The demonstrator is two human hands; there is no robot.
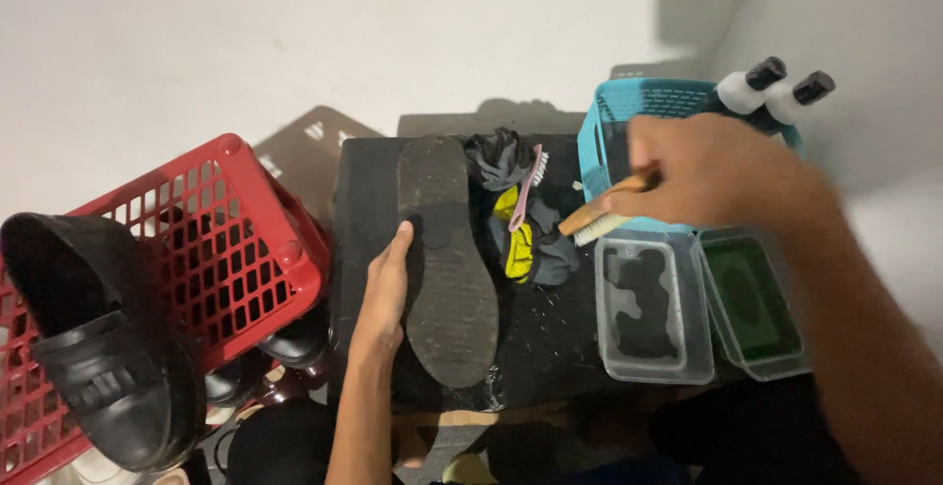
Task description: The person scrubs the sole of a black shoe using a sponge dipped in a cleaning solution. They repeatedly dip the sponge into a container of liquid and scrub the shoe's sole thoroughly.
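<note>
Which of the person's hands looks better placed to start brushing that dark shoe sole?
Probably the right hand: it already grips the wooden brush, held above the clear tubs beside the sole. The left hand lies flat against the sole's edge, steadying it.

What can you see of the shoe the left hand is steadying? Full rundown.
The shoe lies sole-up on the black work surface, running lengthwise away from the camera. Only the sole shows: dark grey, rubber-like, scuffed and dusty, with a faint tread; heel nearest the camera. The left hand presses flat along its left edge, fingertips near the middle. A grey and yellow cloth lies just to its right. The upper is hidden underneath.
</note>
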